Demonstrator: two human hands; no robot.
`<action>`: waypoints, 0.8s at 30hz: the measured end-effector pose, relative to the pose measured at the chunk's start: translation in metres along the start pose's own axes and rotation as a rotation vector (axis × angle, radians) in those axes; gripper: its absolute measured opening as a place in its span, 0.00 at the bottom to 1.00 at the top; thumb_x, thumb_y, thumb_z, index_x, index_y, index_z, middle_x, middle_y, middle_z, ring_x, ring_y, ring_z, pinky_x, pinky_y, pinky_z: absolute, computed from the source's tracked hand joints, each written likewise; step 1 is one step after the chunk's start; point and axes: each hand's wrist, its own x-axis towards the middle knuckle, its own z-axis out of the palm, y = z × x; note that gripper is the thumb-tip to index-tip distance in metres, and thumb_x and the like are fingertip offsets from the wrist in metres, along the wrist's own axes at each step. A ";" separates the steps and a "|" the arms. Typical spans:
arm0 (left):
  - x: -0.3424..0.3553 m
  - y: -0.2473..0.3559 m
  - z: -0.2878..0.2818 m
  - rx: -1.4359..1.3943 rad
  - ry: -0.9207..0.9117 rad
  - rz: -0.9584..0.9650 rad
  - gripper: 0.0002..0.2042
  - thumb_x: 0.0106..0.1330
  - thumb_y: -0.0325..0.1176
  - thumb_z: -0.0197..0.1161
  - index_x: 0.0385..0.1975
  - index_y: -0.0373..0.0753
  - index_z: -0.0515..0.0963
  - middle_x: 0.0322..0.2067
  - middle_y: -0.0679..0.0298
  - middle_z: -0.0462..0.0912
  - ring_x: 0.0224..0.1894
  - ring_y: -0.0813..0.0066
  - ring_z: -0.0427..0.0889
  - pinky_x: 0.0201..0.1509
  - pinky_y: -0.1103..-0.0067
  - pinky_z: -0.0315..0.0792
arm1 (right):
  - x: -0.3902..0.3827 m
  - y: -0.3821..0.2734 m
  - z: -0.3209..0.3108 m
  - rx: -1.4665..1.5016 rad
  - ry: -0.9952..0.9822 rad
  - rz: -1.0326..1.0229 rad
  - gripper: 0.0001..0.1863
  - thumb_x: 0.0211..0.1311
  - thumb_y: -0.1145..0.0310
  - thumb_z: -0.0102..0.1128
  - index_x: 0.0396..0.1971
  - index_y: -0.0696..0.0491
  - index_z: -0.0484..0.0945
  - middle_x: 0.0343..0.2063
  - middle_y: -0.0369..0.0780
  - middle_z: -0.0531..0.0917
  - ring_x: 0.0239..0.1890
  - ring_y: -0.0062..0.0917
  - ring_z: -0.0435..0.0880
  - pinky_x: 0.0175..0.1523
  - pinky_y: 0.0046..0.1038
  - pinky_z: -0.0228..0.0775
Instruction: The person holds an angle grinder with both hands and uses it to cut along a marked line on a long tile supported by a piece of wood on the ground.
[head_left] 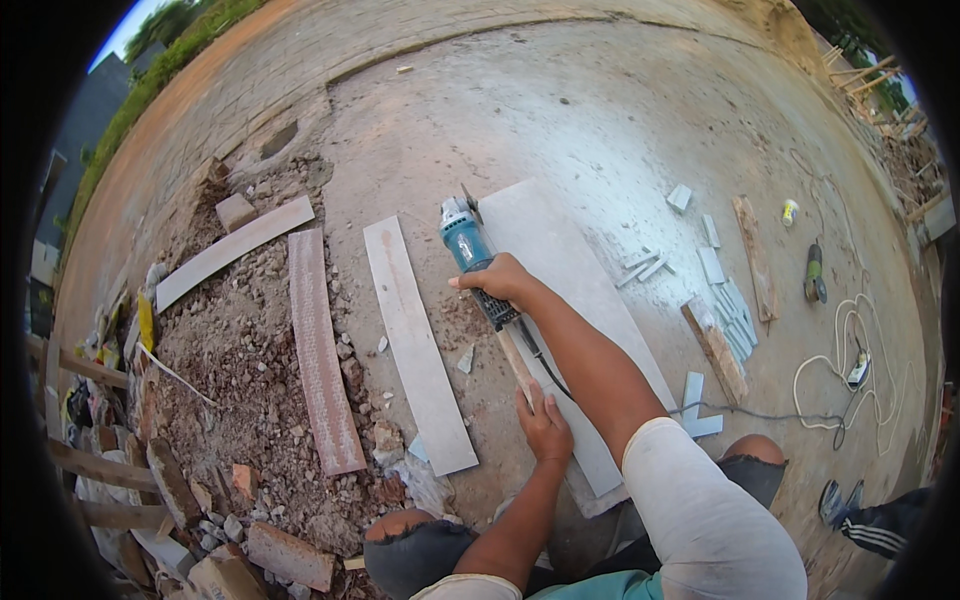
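Observation:
My right hand point(495, 280) is wrapped round a blue angle grinder point(463, 236), whose metal disc stands upright over the upper left corner of a large pale grey tile point(590, 300). A black cord runs from the tool's rear end. Below it, my left hand point(545, 428) grips a narrow pale wooden strip point(518, 362) lying along the tile's left part. A loose cut strip point(420, 350) lies left of the tile, with a pinkish strip point(325, 350) and another pale strip point(230, 250) farther left.
Rubble point(230, 400) and planks line the left. To the right are tile offcuts point(710, 265), two wooden pieces point(715, 350), a green power tool point(815, 270), a small white container point(790, 212) and coiled cable point(835, 370). Another person's foot point(835, 505) is at the lower right.

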 end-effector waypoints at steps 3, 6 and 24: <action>0.000 0.000 0.000 0.007 -0.011 -0.017 0.23 0.75 0.38 0.46 0.67 0.37 0.63 0.64 0.35 0.58 0.66 0.38 0.62 0.68 0.62 0.59 | -0.002 0.002 -0.002 -0.012 -0.025 0.026 0.39 0.35 0.50 0.81 0.36 0.72 0.78 0.34 0.50 0.83 0.33 0.31 0.84 0.38 0.29 0.74; 0.000 -0.001 0.001 0.013 0.011 -0.013 0.22 0.74 0.36 0.49 0.66 0.38 0.65 0.65 0.37 0.59 0.65 0.39 0.63 0.68 0.62 0.61 | -0.007 0.003 -0.001 -0.004 -0.024 0.022 0.40 0.35 0.50 0.81 0.37 0.73 0.78 0.34 0.50 0.83 0.33 0.32 0.84 0.38 0.30 0.75; 0.000 -0.005 0.002 0.018 -0.004 0.005 0.23 0.76 0.38 0.46 0.68 0.38 0.63 0.64 0.36 0.59 0.64 0.38 0.63 0.67 0.62 0.60 | -0.020 0.016 -0.002 -0.006 -0.041 0.026 0.38 0.35 0.50 0.81 0.35 0.71 0.79 0.34 0.50 0.83 0.33 0.32 0.84 0.38 0.30 0.74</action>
